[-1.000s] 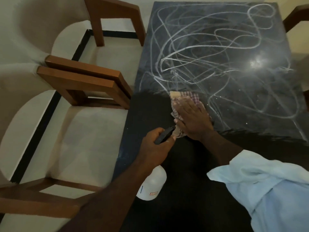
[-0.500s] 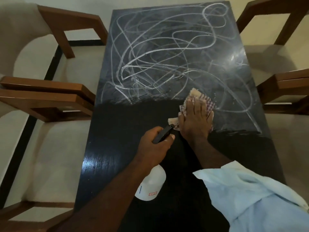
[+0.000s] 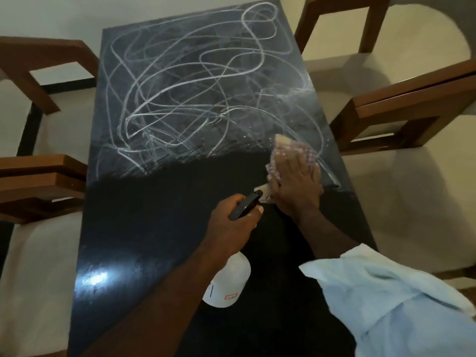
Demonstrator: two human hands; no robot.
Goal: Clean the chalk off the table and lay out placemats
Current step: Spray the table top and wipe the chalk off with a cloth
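Head view, left hand (image 3: 233, 224) gripping spray bottle (image 3: 229, 282)

One cloth (image 3: 283, 145), bottle (image 3: 229, 282); maybe four chairs (image 3: 401, 104)

Cream-cushioned wooden chairs (image 3: 401, 109) — pale wall (image 3: 64, 14) behind.

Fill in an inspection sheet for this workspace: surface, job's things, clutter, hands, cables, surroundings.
Surface: table is dark and wiped on the near half; chalk scribbles cover the far half.
Job's things: cloth lies at the chalk's near edge, on the right; bottle is held over the near half; no placemats seen.
Clutter: nothing seen.
Hands: left hand grips the bottle's spray head; right hand presses flat on the cloth.
Cables: nothing seen.
Surroundings: chairs with wooden arms stand on both sides of the table.
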